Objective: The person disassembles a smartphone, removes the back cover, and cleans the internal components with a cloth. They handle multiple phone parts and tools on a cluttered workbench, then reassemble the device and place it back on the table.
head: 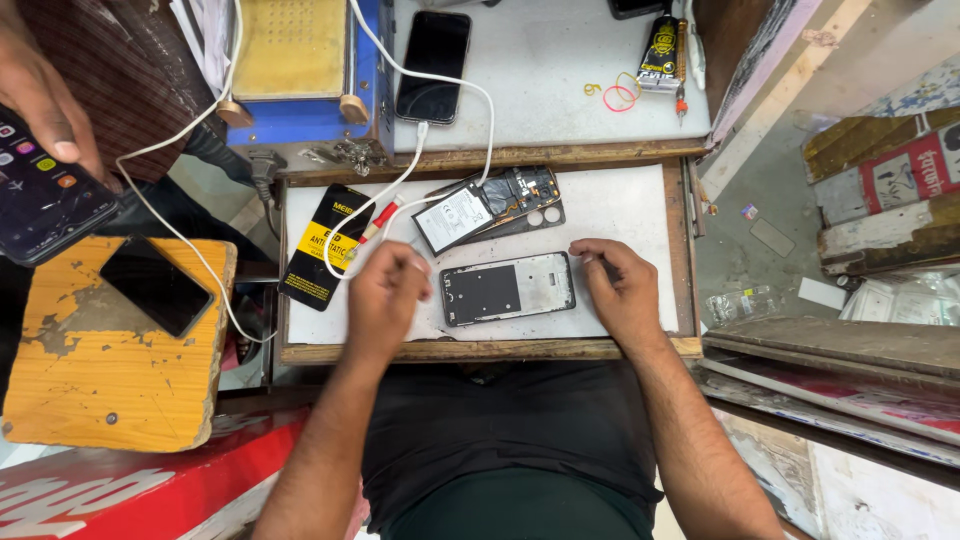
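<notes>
Two risks: left hand [385, 295], grip pinched on white cable [400, 180], could drag opened phone [490, 207]; right hand [622, 290], fingers curled, contents unclear, beside bare frame [507, 288].

Matt grey metal phone frame [507, 288], glossy black glass phone [434, 66], chipped yellow-painted wooden stool [110, 350], rough wooden tray rim [480, 351]

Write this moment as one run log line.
left hand: beside phone frame | right hand: on tray | opened phone: behind frame
</notes>
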The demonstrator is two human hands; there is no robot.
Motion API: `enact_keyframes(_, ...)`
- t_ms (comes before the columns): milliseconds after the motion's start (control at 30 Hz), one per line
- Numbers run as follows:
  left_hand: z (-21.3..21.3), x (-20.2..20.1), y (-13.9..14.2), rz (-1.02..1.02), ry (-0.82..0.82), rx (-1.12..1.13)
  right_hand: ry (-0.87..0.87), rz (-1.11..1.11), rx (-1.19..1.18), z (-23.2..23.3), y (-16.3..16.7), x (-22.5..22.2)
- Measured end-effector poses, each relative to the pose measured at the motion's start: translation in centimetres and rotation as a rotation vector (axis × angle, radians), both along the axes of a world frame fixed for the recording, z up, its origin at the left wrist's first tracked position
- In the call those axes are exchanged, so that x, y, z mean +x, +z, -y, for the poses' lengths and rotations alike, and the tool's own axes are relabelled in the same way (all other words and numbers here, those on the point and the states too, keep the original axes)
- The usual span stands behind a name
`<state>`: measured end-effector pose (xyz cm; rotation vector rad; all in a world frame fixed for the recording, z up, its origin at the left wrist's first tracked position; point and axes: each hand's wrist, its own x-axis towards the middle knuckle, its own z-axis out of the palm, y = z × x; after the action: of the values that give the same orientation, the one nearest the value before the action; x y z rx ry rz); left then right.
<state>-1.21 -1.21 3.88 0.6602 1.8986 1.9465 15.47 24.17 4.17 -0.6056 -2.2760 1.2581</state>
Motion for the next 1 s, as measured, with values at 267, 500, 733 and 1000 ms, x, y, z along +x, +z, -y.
enact_keyframes(267, -1.9, 5.0, -1.4, 0.056, -0.095, -0.125, 0.216, 0.180, 0.335, 0.0, 2.7, 2.1)
enact_keyframes(500, -3.4, 5.6, -2.2, 0.132, -0.043, -0.143, 0.108, -0.113, -0.325, 2.7, 0.0, 1.8)
enact_keyframes(733, -3.5, 5.7, -2.2, 0.097, -0.027, -0.100, 0.001, -0.234, -1.184, 3.3, -1.2, 0.4)
enact_keyframes(1000, -8.2, 6.6, 1.4, -0.304, -0.002, -0.145, 0.184, -0.272, -1.074, 3.0, -3.2, 0.7)
